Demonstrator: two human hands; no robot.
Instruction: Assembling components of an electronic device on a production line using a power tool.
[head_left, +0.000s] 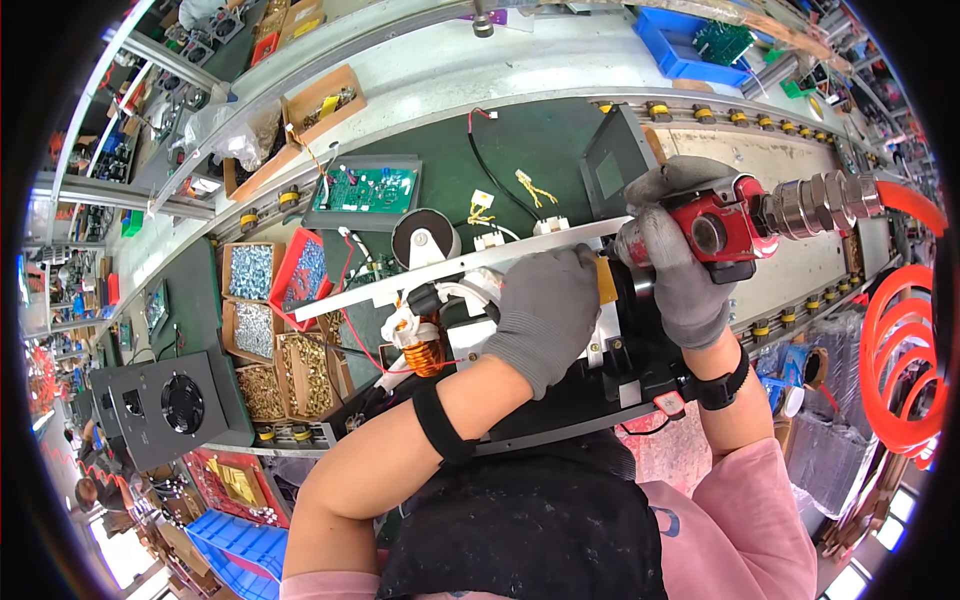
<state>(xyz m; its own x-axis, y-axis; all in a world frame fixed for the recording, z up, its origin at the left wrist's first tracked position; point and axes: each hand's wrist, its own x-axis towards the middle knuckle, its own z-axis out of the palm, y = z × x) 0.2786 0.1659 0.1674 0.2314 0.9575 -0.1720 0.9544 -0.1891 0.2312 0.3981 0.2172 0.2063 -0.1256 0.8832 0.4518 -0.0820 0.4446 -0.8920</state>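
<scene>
both hands engaged: left hand [545,310] lies flat, fingers spread, pressing the metal assembly [610,345] on the bench; right hand [680,265] fully clenched round the red pneumatic screwdriver [725,225]. fastening appears underway, completion not determinable.

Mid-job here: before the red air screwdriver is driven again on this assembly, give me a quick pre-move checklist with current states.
1. Right hand gripped around the red air screwdriver: ok.
2. Left hand pressing flat on the assembly: ok.
3. Driver bit seated on a screw: cannot tell, hidden by the hands.
4. Red coiled air hose hanging free at the side: ok.
5. Copper coil and its red wires apart from both hands: ok.
</scene>
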